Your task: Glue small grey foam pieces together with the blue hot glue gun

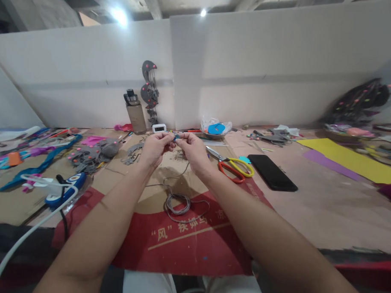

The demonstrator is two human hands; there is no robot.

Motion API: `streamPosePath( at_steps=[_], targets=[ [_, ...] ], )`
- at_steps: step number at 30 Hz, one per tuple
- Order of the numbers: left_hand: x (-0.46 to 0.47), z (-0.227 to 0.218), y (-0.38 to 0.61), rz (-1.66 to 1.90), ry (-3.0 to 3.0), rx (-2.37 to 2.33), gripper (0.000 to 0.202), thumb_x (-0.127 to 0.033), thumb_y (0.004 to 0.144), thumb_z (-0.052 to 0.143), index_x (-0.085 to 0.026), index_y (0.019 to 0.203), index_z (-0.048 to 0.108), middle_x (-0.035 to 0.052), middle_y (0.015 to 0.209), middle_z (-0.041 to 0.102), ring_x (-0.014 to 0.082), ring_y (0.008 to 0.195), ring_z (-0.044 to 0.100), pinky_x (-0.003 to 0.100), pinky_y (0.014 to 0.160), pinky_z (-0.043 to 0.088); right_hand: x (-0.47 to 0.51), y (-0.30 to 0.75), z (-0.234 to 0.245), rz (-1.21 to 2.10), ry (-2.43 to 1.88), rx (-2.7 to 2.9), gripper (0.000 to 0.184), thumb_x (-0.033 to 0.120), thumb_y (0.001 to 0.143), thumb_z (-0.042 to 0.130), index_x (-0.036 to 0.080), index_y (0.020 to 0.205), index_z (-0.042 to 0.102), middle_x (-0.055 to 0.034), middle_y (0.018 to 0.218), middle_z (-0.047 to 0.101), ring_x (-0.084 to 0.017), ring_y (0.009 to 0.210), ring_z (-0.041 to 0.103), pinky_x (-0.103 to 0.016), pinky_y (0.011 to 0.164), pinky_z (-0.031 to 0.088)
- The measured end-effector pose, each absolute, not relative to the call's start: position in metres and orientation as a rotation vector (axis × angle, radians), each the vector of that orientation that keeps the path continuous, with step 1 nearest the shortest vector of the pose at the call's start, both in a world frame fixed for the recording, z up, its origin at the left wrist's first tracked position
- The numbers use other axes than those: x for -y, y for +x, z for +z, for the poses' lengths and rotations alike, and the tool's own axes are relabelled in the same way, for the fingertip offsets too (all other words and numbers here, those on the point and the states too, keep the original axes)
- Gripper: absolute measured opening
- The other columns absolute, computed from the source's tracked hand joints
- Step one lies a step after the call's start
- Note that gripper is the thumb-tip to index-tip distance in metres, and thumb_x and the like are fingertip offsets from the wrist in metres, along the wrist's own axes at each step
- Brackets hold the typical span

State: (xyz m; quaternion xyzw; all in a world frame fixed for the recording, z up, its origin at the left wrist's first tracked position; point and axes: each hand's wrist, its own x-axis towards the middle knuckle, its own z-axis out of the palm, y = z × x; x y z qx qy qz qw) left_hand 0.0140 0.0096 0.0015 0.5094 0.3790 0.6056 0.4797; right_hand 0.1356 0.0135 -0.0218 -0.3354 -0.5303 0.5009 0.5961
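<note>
Over the middle of the table, my left hand (155,148) and my right hand (194,151) meet fingertip to fingertip. Both pinch a small blue piece (176,137), too small and too covered by fingers to name. A thin grey cord (178,204) lies loosely coiled below them on a red and brown cardboard sheet (192,244). One strand runs up from the coil toward my right hand; whether the fingers hold its end is hidden. Scissors (227,161) with one red and one yellow handle rest just right of my right hand, blades pointing toward it.
Right of the scissors lies a black phone (272,172). A bottle (136,114) and a bowl (215,129) with a blue piece stand by the back wall. Grey pieces with pink dots (94,153) and a power strip (65,191) with a white cable occupy the left.
</note>
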Motion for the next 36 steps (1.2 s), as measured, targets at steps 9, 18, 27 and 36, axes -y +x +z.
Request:
streamPosePath(
  at_steps=[9, 18, 27, 36],
  targets=[
    [-0.009, 0.001, 0.015, 1.438, 1.231, -0.902, 0.022, -0.027, 0.062, 0.075, -0.010, 0.072, 0.064, 0.0009, 0.055, 0.059, 0.0063, 0.048, 0.052, 0.017, 0.046, 0.040, -0.017, 0.138, -0.021, 1.039, -0.831, 1.254, 0.021, 0.038, 0.068, 0.059, 0.018, 0.073, 0.057, 0.0079, 0.051, 0.042, -0.006, 0.045, 0.032, -0.021, 0.046, 0.028],
    [-0.004, 0.006, 0.018, 1.339, 1.200, -0.842, 0.025, -0.023, 0.060, 0.077, -0.009, 0.079, 0.068, 0.0031, 0.066, 0.064, 0.0062, 0.054, 0.056, 0.016, 0.049, 0.044, -0.021, 0.140, -0.020, 0.926, -0.876, 1.254, 0.016, 0.033, 0.070, 0.052, 0.018, 0.065, 0.053, 0.0067, 0.054, 0.043, -0.008, 0.050, 0.035, -0.021, 0.051, 0.030],
    [-0.021, -0.004, 0.009, 1.541, 1.250, -0.987, 0.017, -0.021, 0.057, 0.073, -0.011, 0.068, 0.065, 0.0008, 0.053, 0.059, 0.0068, 0.046, 0.051, 0.017, 0.044, 0.037, -0.022, 0.133, -0.028, 0.961, -0.925, 1.365, 0.021, 0.037, 0.073, 0.055, 0.017, 0.081, 0.057, 0.0053, 0.062, 0.050, -0.008, 0.054, 0.042, -0.021, 0.053, 0.034],
    [-0.061, -0.026, -0.047, 1.897, 1.006, -1.188, 0.004, -0.014, 0.062, 0.064, -0.014, 0.066, 0.061, -0.0014, 0.051, 0.055, 0.0073, 0.046, 0.051, 0.015, 0.039, 0.030, 0.011, 0.146, 0.014, 1.296, -0.863, 1.452, 0.018, 0.027, 0.085, 0.048, 0.016, 0.076, 0.060, 0.0082, 0.052, 0.031, -0.004, 0.039, 0.021, -0.019, 0.038, 0.018]
  ],
)
